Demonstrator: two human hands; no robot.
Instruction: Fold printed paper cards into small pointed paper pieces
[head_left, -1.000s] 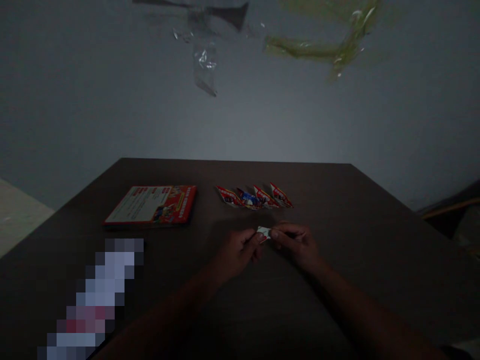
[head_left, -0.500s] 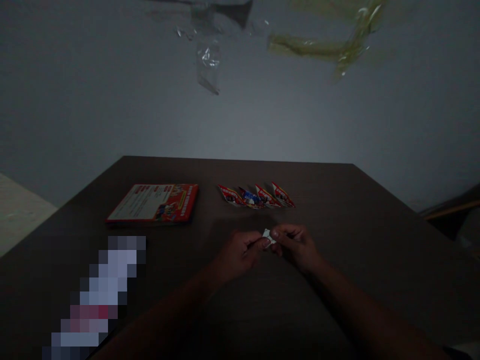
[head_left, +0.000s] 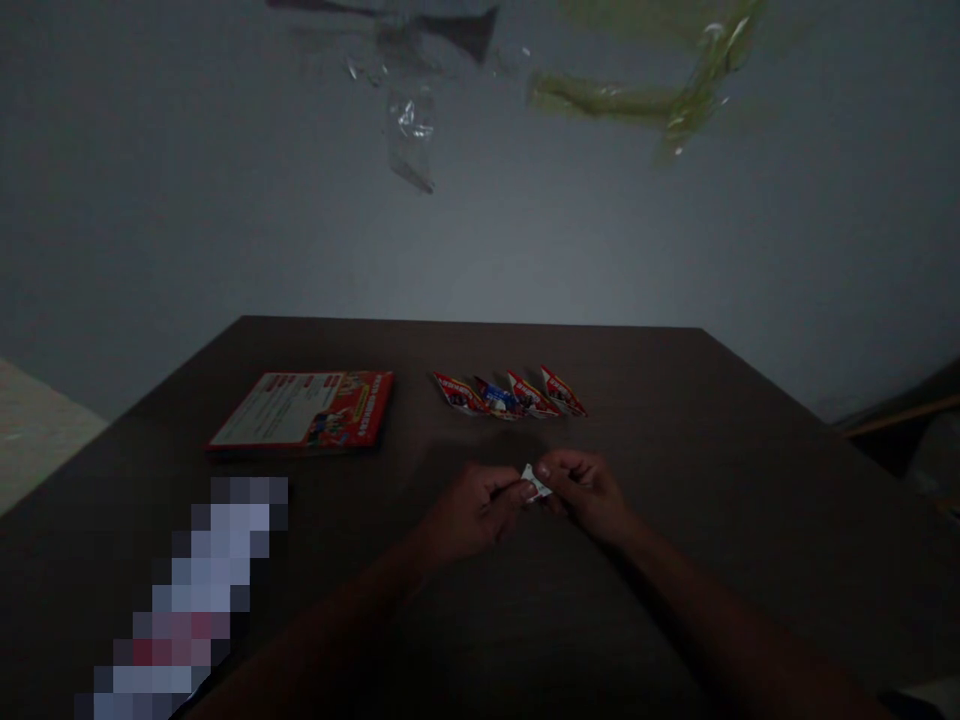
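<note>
A small white piece of paper or card (head_left: pixel 535 487) is pinched between both hands above the dark table. My left hand (head_left: pixel 469 510) grips its left side between thumb and fingers. On its upper right side, my right hand (head_left: pixel 592 493) closes its thumb and fingers. What is printed on the piece is too small to read. Just beyond the hands, several small red and blue packets (head_left: pixel 531 394) stand or lean in a row on the table.
To the left lies a flat red and white printed box (head_left: pixel 300 410). Nearer me is a long pixelated object (head_left: pixel 202 590). The brown table (head_left: pixel 637 370) meets a grey wall (head_left: pixel 480 250) bearing strips of yellow and clear tape (head_left: pixel 622 103).
The white piece has turned slightly between my fingers, and more of its lower right part shows. The whole view has shifted a little.
</note>
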